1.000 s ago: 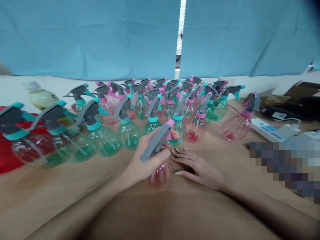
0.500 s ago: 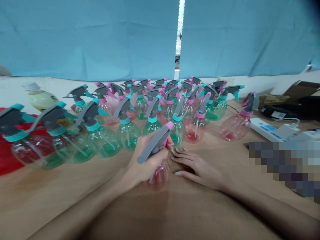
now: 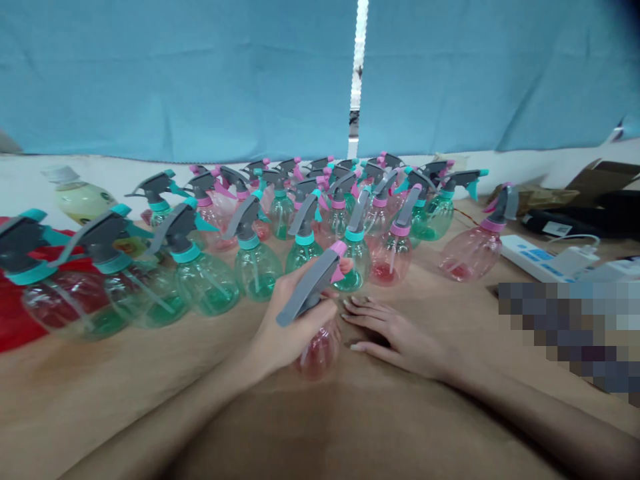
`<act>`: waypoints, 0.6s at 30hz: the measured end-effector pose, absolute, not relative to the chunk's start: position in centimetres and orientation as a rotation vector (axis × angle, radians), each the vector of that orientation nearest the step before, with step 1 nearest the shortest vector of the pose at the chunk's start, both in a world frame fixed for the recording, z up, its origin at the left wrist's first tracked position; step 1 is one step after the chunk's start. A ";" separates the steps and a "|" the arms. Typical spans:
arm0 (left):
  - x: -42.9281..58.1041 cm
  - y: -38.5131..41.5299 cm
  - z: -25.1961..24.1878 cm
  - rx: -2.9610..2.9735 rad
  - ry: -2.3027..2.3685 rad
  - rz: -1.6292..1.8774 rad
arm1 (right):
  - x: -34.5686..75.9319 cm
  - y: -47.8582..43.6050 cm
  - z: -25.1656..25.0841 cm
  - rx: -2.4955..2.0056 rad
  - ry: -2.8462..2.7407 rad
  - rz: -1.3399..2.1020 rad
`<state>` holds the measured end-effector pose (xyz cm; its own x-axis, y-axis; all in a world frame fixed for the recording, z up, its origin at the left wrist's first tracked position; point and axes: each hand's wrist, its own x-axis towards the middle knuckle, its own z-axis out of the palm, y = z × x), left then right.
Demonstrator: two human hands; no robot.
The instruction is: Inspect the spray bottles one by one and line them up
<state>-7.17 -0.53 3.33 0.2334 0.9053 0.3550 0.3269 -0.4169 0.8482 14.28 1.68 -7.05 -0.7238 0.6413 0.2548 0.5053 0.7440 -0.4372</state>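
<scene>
My left hand [image 3: 295,320] is wrapped round the neck of a pink spray bottle [image 3: 317,353], just under its grey trigger head with a pink nozzle. The bottle stands upright on the table, its neck hidden by my fingers. Flat on the tabletop, a little right of that bottle, lies my right hand [image 3: 385,330] with fingers stretched out and nothing in them. Just beyond the hands stand a green spray bottle [image 3: 353,267] with a turquoise collar and another pink spray bottle [image 3: 390,263].
Rows of green and pink spray bottles [image 3: 207,283] fill the far side. A lone pink spray bottle [image 3: 473,253] stands right, beside a white power strip [image 3: 535,257]. A red bag [image 3: 15,307] and a white-capped bottle [image 3: 83,197] are at left; a cardboard box [image 3: 603,180] sits back right.
The held bottle's trigger head has shifted very slightly, and the pink trigger part beyond my left fingers shows more. My right hand stays where it was.
</scene>
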 end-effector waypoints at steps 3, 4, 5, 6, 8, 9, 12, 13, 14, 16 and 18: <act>-7.2 -0.5 3.5 1.873 1.123 1.136 | 14.3 1.6 -7.0 -0.879 -2.548 0.484; -7.2 -0.5 3.5 1.875 1.124 1.135 | 14.3 1.6 -6.9 -0.879 -2.545 0.485; -7.2 -0.5 3.5 1.877 1.125 1.135 | 14.3 1.5 -6.8 -0.882 -2.542 0.486; -7.2 -0.5 3.5 1.881 1.126 1.136 | 14.2 1.5 -6.8 -0.886 -2.541 0.486; -7.2 -0.5 3.4 1.890 1.121 1.130 | 14.2 1.5 -6.7 -0.890 -2.541 0.484; -7.3 -0.5 3.4 1.892 1.118 1.124 | 14.2 1.5 -6.7 -0.889 -2.541 0.483; -7.3 -0.5 3.3 1.897 1.110 1.119 | 14.3 1.5 -6.8 -0.878 -2.536 0.486; -7.3 -0.5 3.3 1.902 1.103 1.125 | 14.3 1.6 -6.9 -0.876 -2.539 0.487; -7.3 -0.5 3.3 1.907 1.094 1.134 | 14.3 1.6 -6.9 -0.876 -2.546 0.487; -7.3 -0.5 3.4 1.908 1.079 1.144 | 14.3 1.6 -6.9 -0.879 -2.555 0.486; -7.2 -0.6 3.5 1.904 1.075 1.149 | 14.3 1.6 -6.9 -0.885 -2.555 0.484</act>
